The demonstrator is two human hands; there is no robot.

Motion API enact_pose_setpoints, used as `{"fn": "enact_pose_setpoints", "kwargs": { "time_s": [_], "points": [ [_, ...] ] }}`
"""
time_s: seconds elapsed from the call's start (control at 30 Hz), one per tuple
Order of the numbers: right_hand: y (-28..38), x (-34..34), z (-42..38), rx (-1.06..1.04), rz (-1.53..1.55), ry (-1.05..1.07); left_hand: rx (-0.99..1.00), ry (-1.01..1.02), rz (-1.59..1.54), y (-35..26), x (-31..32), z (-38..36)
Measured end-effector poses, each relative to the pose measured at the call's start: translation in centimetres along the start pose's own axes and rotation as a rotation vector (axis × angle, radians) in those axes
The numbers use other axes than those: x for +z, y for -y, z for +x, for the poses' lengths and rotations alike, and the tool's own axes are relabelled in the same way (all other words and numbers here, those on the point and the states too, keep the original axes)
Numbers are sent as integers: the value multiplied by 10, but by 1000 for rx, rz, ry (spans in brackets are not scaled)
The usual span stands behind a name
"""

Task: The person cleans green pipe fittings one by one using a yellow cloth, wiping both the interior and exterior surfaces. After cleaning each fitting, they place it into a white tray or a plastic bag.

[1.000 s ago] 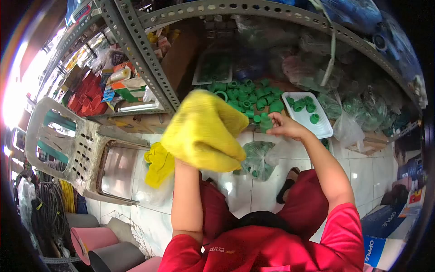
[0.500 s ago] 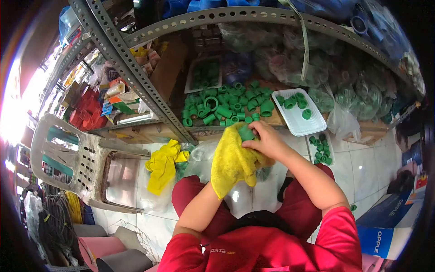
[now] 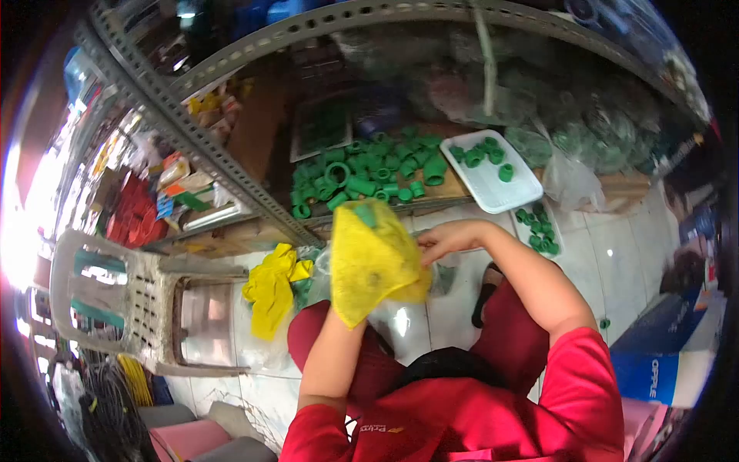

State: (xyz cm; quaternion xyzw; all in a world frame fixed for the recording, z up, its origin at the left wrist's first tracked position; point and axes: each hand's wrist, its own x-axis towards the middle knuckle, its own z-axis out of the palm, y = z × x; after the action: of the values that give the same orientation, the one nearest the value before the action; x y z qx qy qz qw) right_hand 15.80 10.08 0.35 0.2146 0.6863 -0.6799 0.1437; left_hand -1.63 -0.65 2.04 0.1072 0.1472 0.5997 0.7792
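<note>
A yellow cloth (image 3: 373, 266) covers my left hand, so its fingers are hidden. A green fitting (image 3: 365, 216) shows at the top of the cloth, partly wrapped by it. My right hand (image 3: 446, 239) is at the right edge of the cloth, its fingers closed on the cloth's side. Beyond the hands, green pipe fittings (image 3: 377, 165) lie piled on the low shelf. A white tray (image 3: 504, 192) with several green fittings sits to the right of the pile.
A second tray (image 3: 556, 245) with green fittings is on the tiled floor. Another yellow cloth (image 3: 269, 291) lies left of my knees, beside a worn plastic chair (image 3: 146, 300). Metal shelf posts (image 3: 192, 131) rise at the left. A blue-and-white box (image 3: 654, 377) stands at the right.
The yellow cloth and my left hand have shifted left, and the cloth has spread out. My right hand has moved from the green fitting to the cloth's side. The camera view has shifted.
</note>
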Motion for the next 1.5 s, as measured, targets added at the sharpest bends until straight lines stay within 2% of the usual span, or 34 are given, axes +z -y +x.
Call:
{"fn": "enact_pose_setpoints", "kwargs": {
  "time_s": [0.13,0.2,0.23,0.3,0.43,0.5,0.53,0.6,0.73,0.8,0.83,0.9,0.97,1.03,1.07,1.17,1.23,1.33,1.5],
  "points": [
    [-12,10,18,43,-30,-130,-83,21,26,-22,-9,2],
    [-19,16,33,116,-12,-349,-97,22,44,-25,-10,8],
    [-26,16,43,119,-7,-356,-100,19,52,-23,-10,10],
    [-35,16,59,-64,121,-656,-104,13,66,-23,-13,9],
    [-42,2,66,-121,134,-798,-115,-1,94,-24,-20,6],
    [-44,-3,64,-77,379,-644,-119,-11,108,-20,-25,-1],
    [-34,0,55,-75,384,-648,-120,-17,116,-20,-26,-1],
    [-15,3,36,-117,903,-253,-118,-26,132,-20,-29,-3],
    [-1,-4,27,-164,693,-295,-101,-49,161,-29,-37,-9],
    [17,-19,8,-533,900,-149,-94,-61,176,-36,-38,-2],
    [30,-24,-10,-586,1127,-83,-91,-65,183,-43,-39,3],
    [55,-17,-40,-750,1223,-107,-79,-76,195,-45,-40,5],
    [29,-22,-22,-717,1196,-68,-76,-89,213,-37,-41,6],
    [12,-10,3,-383,904,-228,-75,-94,233,-28,-40,9],
    [6,-8,15,-446,883,-92,-73,-97,243,-24,-41,9],
    [11,-11,17,-481,914,-97,-59,-110,266,-25,-45,7],
    [22,-19,-3,-582,1038,-99,-56,-124,278,-32,-48,10],
    [26,-32,-17,-661,1000,-161,-42,-133,297,-36,-53,9],
    [30,-17,-14,-728,998,-104,-7,-162,329,-29,-57,9]
  ]
}}
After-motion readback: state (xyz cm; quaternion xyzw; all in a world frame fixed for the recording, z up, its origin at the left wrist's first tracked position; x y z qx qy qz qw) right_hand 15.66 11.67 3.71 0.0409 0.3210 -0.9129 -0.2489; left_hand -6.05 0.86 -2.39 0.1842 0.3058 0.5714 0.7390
